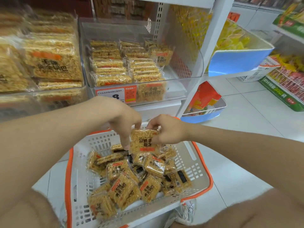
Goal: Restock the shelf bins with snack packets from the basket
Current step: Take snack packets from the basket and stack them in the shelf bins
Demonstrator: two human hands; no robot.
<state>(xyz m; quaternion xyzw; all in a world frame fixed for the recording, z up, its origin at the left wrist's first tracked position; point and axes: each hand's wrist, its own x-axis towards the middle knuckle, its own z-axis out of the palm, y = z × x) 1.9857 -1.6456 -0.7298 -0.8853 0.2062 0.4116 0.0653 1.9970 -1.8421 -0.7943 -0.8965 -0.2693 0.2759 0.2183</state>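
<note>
Packet (144,141): one, frame centre, just above the basket (102,142); left hand (125,119) and right hand (166,129) both pinch its top edge with curled fingers.
Loose packets (131,181): many, lower centre, in the basket, unshelved.
Bin (179,89): upper centre, stacked at left, right side sparse.
Progress, judged: partway; much remains.

Blur smears the stacked packets (49,63) on the far left, and they run off the left edge. The price tag (115,94) loses its lower edge behind the left hand (123,117); its small print is unreadable. Left hand and right hand (167,129) cover the held packet (144,143) at its top corners. The basket (98,142) slips off the bottom edge at its near corner.
</note>
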